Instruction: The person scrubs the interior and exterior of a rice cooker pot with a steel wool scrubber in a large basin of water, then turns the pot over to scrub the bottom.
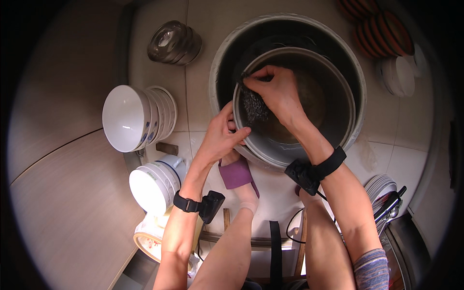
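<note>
A metal pot (pixel 348 119) with a rolled rim leans inside a larger round metal basin (pixel 357 65). My left hand (pixel 226 127) grips the pot's left rim, thumb over the edge. At the upper left of that rim, my right hand (pixel 277 87) pinches a dark metal scouring pad (pixel 255 105), part of which hangs against the pot's inner wall. Shallow liquid seems to lie at the pot's bottom, and dark liquid in the basin around it. The fingers of my left hand behind the rim are partly hidden.
Stacked white bowls (pixel 125 119) and more bowls (pixel 152 185) stand at left, below stacked glass or metal bowls (pixel 174 43). Striped orange-and-black bowls (pixel 380 34) and small white bowls (pixel 398 76) are at upper right. Plates (pixel 382 185) and black-handled utensils (pixel 389 206) lie at lower right.
</note>
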A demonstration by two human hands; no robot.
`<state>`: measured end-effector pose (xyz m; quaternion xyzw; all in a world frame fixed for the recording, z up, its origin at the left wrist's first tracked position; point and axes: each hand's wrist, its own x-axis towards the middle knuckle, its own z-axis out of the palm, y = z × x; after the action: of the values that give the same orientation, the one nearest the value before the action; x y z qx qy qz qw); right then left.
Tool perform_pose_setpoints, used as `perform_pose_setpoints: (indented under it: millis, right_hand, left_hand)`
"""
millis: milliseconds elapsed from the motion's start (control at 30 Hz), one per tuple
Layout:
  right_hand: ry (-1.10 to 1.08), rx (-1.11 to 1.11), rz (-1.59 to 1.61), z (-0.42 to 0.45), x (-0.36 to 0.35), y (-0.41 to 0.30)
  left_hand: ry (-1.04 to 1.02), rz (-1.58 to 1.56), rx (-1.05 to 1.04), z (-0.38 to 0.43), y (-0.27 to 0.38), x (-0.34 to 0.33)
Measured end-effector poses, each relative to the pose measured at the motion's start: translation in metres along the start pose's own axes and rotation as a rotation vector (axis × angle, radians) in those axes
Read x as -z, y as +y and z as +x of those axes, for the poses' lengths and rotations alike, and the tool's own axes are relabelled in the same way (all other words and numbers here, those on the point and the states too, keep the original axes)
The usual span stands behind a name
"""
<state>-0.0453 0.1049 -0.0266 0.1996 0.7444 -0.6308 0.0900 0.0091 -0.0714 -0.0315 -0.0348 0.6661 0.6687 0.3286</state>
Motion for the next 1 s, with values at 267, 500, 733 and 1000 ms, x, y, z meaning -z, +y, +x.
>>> perform_pose_setpoints:
  millis: [267,500,733,1000]
  right_hand:
    - [-0.250,0.009,-0.206,-0.029,-0.005,0.003]
    - [-0.060,0.041,-0.126,-0.009,-0.004,0.003]
    - [-0.259,-0.007,-0.262,-0.038,0.004,0.004]
    - [-0.156,0.098,-0.265,-0.037,0.006,0.009]
  left_hand:
    - [0.074,0.060,-0.037,-0.002,-0.008,0.000]
    - [0.036,0.067,-0.056,0.001,-0.004,-0.006]
    - [0.074,0.102,-0.070,0.004,-0.007,-0.005]
    - [0.101,0.054,-0.062,-0.002,-0.002,-0.012]
